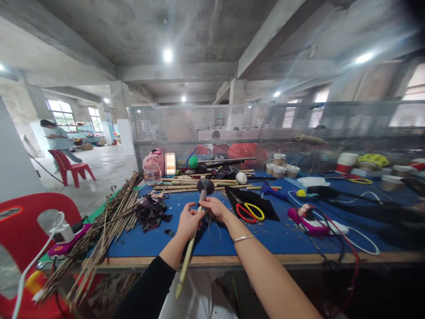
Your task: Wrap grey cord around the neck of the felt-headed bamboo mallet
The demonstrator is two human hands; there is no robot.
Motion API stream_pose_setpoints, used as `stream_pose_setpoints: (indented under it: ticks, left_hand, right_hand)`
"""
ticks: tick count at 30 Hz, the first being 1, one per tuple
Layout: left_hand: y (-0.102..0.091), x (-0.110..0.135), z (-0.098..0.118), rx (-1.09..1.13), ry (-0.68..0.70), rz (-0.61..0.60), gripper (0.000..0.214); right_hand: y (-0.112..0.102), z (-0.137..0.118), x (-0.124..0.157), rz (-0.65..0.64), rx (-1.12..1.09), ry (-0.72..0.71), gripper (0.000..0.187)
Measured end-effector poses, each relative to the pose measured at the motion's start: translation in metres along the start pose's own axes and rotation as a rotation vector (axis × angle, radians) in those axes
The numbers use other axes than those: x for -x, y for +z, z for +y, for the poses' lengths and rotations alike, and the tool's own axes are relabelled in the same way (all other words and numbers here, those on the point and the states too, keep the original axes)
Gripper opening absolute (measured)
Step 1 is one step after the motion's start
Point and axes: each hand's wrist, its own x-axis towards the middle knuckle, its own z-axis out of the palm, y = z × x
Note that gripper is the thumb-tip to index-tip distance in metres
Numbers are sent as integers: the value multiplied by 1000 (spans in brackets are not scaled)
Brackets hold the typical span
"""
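My left hand point(190, 221) is closed round a pale bamboo stick point(185, 268), whose lower end slants down past the table's front edge. A dark, rounded cloth-covered head point(206, 186) tops the stick, with a grey wrapped neck point(202, 195) below it. At that neck my right hand point(215, 209) pinches with thumb and fingers. Thin thread point(215, 235) hangs in a loop under the right hand. Scissors point(249, 212) with red and yellow handles lie on black cloth point(270, 206) to the right. Dark fabric scraps point(151, 212) lie left of my hands.
Dry twigs point(111, 217) cover the table's left end. Bamboo sticks point(212, 182) and a white ball point(241, 178) lie behind my hands. A purple power strip point(308, 223) with cables is at right. A perforated metal screen point(186, 124) stands behind. A person point(59, 137) stands far left.
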Motion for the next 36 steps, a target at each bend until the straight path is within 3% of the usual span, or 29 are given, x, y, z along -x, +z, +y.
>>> stream_pose_setpoints:
  ticks: [4,7,11,18,21,23,25,27,32,36]
  left_hand:
    - [-2,-1,3,-14,9,12,36]
    - [-3,0,6,-6,6,60,35]
    - [-3,1,7,-2,13,88,37]
    - [-2,2,14,143,33,-6,31]
    - [-3,4,16,237,-50,-180,28]
    - [-3,6,15,273,-177,-279,29]
    - [-3,7,13,296,-304,-306,32]
    - [-2,7,11,302,-334,-264,36]
    - [-1,6,10,132,-59,-89,47]
    - [-3,5,11,54,30,-20,41]
  right_hand:
    - [1,-2,1,10,-13,21,31]
    - [-1,-4,2,63,5,10,28]
    - [-6,-7,4,41,-79,17,20]
    - [-5,-6,3,-12,-172,2,30]
    - [-4,-5,4,-60,-228,28,30]
    - [-5,-3,4,-65,-230,43,32]
    - [-5,0,3,-51,-188,52,33]
    - [-4,2,1,-37,-135,57,34]
    - [-2,5,-3,-35,-65,29,36]
    - [-1,2,-1,8,12,-30,36]
